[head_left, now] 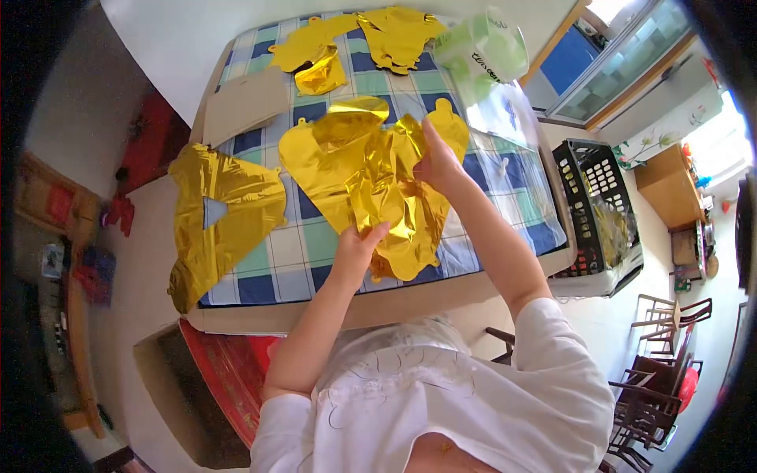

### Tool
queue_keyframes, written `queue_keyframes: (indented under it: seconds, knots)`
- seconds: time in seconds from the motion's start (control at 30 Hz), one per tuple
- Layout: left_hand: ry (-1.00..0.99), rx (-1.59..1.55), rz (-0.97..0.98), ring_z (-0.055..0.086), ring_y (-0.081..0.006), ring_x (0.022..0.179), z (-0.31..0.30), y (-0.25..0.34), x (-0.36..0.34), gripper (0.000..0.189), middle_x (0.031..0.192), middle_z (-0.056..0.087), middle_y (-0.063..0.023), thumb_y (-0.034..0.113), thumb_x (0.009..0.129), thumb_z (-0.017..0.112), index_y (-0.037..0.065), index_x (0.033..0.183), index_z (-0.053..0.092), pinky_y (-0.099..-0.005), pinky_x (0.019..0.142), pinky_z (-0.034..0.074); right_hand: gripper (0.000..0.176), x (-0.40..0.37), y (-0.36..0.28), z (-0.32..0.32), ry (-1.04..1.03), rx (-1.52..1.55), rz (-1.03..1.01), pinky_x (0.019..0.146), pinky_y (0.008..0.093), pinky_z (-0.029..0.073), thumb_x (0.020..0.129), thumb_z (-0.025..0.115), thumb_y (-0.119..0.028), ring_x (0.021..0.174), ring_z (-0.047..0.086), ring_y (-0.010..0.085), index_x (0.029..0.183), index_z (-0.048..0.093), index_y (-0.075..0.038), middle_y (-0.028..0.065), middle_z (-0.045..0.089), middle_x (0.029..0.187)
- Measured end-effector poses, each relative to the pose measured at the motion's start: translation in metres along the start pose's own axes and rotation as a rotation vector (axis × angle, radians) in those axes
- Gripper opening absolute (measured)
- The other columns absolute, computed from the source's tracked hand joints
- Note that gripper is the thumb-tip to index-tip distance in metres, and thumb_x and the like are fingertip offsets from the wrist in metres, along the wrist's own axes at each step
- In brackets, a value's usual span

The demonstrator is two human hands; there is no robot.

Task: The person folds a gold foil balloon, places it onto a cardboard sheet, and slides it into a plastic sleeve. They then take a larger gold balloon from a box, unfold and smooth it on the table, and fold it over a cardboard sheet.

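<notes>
1. The left hand (363, 249) pinches the lower part of a flat, crumpled gold foil balloon (394, 209), thumb lying over the foil.
2. The right hand (440, 167) is at the balloon's right side, thumb and fingers parted against the foil; whether they clamp it, I cannot tell.
3. This balloon is over the middle of the worktop (441, 299), near its front edge, above a blue, green and white plaid cloth (288, 251).
4. A black plastic crate (582, 201) with perforated walls is just beside the worktop on the right. Crumpled clear wrapping (617, 229) with a yellowish tint shows at it, apparently inside; what it wraps is unclear.
5. A white-and-green plastic bag (485, 54) with dark lettering sits at the worktop's far right corner. Its contents are hidden.
6. A gold foil piece with a triangular opening (229, 225) lies on the left, partly past the worktop's edge.
7. More gold foil pieces (398, 38) lie along the far side, near a sheet of cardboard (246, 106) on the left.
</notes>
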State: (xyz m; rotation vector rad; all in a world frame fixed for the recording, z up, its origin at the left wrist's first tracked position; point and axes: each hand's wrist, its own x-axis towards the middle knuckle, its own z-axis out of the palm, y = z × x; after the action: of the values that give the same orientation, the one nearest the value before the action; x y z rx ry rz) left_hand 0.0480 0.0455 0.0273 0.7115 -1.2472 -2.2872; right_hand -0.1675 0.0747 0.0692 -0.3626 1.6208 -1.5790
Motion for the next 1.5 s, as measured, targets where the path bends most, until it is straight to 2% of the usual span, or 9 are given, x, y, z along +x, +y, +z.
queue_keyframes:
  seconds: [0.07, 0.23, 0.37, 0.47, 0.93, 1.13, 1.23, 1.33, 1.5]
  knots:
    - [-0.002, 0.105, -0.025, 0.060, -0.0131, 0.092, -0.005, -0.001, 0.001, 0.033, 0.102, 0.064, -0.0050, 0.019, 0.087, 0.067, -0.002, 0.112, 0.059, -0.0278, 0.082, 0.047, 0.057, 0.020, 0.010, -0.023, -0.014, 0.300, 0.265, 0.081, 0.0398, 0.051, 0.088, 0.059, -0.048, 0.097, 0.062, 0.0280, 0.129, 0.047, -0.011, 0.0131, 0.062, 0.115]
    - [-0.004, 0.390, -0.112, 0.059, -0.0180, 0.098, -0.016, 0.003, 0.001, 0.037, 0.112, 0.062, -0.0110, 0.020, 0.087, 0.067, -0.003, 0.113, 0.056, -0.0306, 0.084, 0.046, 0.060, 0.004, 0.053, -0.035, 0.095, -0.237, -0.158, 0.063, 0.0284, 0.051, 0.088, 0.061, -0.007, 0.075, 0.064, 0.0195, 0.138, 0.028, -0.010, 0.0111, 0.064, 0.092]
    - [0.166, 1.119, 0.730, 0.032, -0.0376, 0.132, -0.024, -0.010, -0.022, 0.049, 0.141, 0.036, -0.0238, 0.023, 0.088, 0.060, -0.001, 0.129, 0.046, -0.0454, 0.107, 0.030, 0.060, -0.003, 0.083, -0.044, 0.216, -0.274, -0.536, 0.056, 0.0294, 0.045, 0.083, 0.062, -0.003, 0.064, 0.058, 0.0135, 0.135, 0.032, -0.010, 0.0084, 0.062, 0.076]
    - [0.086, 1.629, 0.588, 0.028, -0.0360, 0.137, -0.040, -0.015, -0.037, 0.052, 0.144, 0.036, -0.0205, 0.031, 0.090, 0.056, 0.004, 0.133, 0.046, -0.0498, 0.111, 0.024, 0.058, -0.044, 0.075, -0.034, 0.231, -0.313, -0.428, 0.052, 0.0270, 0.040, 0.088, 0.057, -0.001, 0.058, 0.050, 0.0104, 0.137, 0.031, -0.014, 0.0046, 0.055, 0.070]
    - [0.125, 1.610, 0.578, 0.033, -0.0367, 0.134, -0.036, -0.018, -0.042, 0.050, 0.142, 0.040, -0.0188, 0.032, 0.088, 0.057, 0.008, 0.131, 0.050, -0.0514, 0.109, 0.026, 0.061, -0.043, 0.080, -0.029, 0.367, -0.343, -0.571, 0.049, 0.0246, 0.037, 0.086, 0.060, -0.001, 0.053, 0.044, 0.0084, 0.139, 0.031, -0.012, 0.0023, 0.052, 0.069]
    - [0.131, 1.596, 0.593, 0.033, -0.0365, 0.134, -0.036, -0.015, -0.041, 0.050, 0.141, 0.041, -0.0191, 0.030, 0.087, 0.060, 0.007, 0.130, 0.051, -0.0513, 0.109, 0.026, 0.067, -0.047, 0.089, -0.035, 0.678, -0.807, -0.802, 0.082, 0.0429, 0.043, 0.080, 0.071, -0.013, 0.096, 0.055, 0.0238, 0.138, 0.038, -0.018, 0.0148, 0.056, 0.105]
    - [0.131, 1.610, 0.611, 0.033, -0.0355, 0.134, -0.037, -0.015, -0.038, 0.049, 0.141, 0.041, -0.0186, 0.030, 0.086, 0.060, 0.007, 0.129, 0.052, -0.0511, 0.109, 0.026, 0.053, -0.062, 0.077, -0.034, 0.292, -1.165, -1.105, 0.105, 0.0520, 0.028, 0.083, 0.067, -0.023, 0.126, 0.040, 0.0300, 0.133, 0.049, -0.020, 0.0163, 0.046, 0.132]
    - [0.117, 1.592, 0.585, 0.033, -0.0342, 0.134, -0.039, -0.020, -0.040, 0.049, 0.141, 0.041, -0.0177, 0.029, 0.086, 0.061, 0.007, 0.128, 0.052, -0.0516, 0.109, 0.025, 0.042, -0.062, 0.073, -0.023, 0.005, -1.427, -0.886, 0.110, 0.0553, 0.021, 0.089, 0.058, -0.030, 0.133, 0.035, 0.0310, 0.129, 0.054, -0.020, 0.0137, 0.043, 0.140]
    - [0.121, 1.639, 0.556, 0.034, -0.0333, 0.134, -0.044, -0.018, -0.046, 0.046, 0.141, 0.041, -0.0161, 0.025, 0.086, 0.060, 0.007, 0.127, 0.052, -0.0535, 0.109, 0.023, 0.044, -0.047, 0.080, -0.003, 0.045, -1.529, -0.831, 0.108, 0.0624, 0.019, 0.091, 0.053, -0.034, 0.132, 0.036, 0.0312, 0.131, 0.051, -0.018, 0.0124, 0.042, 0.140]
